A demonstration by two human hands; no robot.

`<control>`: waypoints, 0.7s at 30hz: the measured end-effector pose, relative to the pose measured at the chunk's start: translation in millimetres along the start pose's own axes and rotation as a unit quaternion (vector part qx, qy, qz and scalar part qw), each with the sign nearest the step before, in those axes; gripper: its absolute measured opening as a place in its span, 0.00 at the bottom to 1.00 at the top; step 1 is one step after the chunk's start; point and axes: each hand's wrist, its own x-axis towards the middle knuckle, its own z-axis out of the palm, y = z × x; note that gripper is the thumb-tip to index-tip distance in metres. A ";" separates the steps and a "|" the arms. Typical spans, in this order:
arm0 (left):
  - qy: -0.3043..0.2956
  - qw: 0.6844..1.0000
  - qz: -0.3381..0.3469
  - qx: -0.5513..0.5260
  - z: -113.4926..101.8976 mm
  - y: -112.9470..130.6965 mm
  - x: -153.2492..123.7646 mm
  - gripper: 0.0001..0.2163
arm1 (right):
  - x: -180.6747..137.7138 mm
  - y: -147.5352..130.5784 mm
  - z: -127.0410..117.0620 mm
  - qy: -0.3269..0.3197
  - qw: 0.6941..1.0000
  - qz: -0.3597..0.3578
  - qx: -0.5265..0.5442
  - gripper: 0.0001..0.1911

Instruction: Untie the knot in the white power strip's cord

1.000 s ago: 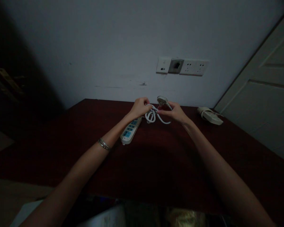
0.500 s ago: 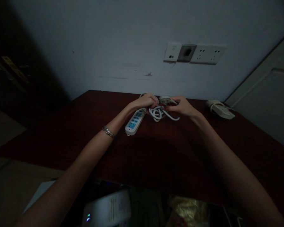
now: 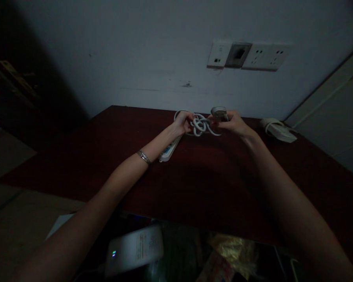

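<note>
A white power strip (image 3: pixel 168 153) with blue sockets lies on the dark red tabletop (image 3: pixel 206 188), partly hidden under my left wrist. My left hand (image 3: pixel 184 122) is closed on the strip's white cord (image 3: pixel 199 125), which is bunched in tangled loops between my two hands. Held by my right hand (image 3: pixel 234 124), the cord's plug (image 3: pixel 219 112) is raised above the table close to the wall. The fingertips of my right hand are partly hidden behind the plug.
A second white power strip (image 3: pixel 281 132), wrapped in its cord, lies at the table's right rear. Wall sockets (image 3: pixel 266 56) are above. Below the front edge sit a white device (image 3: pixel 137 250) with small lights and a gold wrapper (image 3: pixel 237 250).
My right hand has lifted the plug a little and moved right. My left hand has turned and taken the tangled cord up off the table, and its forearm covers more of the power strip.
</note>
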 end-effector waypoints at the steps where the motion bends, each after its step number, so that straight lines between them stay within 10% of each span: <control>1: 0.002 1.000 -0.008 -0.024 -0.9 -0.5 1.2 0.04 | 0.3 0.7 -0.1 0.000 1.000 0.000 -0.003 0.09; 13: -0.140 0.984 0.023 0.104 17.2 15.7 -28.6 0.11 | 0.4 -13.5 -12.5 0.076 0.995 -0.024 -0.058 0.04; 21: -0.091 0.972 0.073 0.206 26.4 15.1 -29.6 0.20 | -6.8 -25.5 -8.3 0.061 0.997 0.004 -0.040 0.09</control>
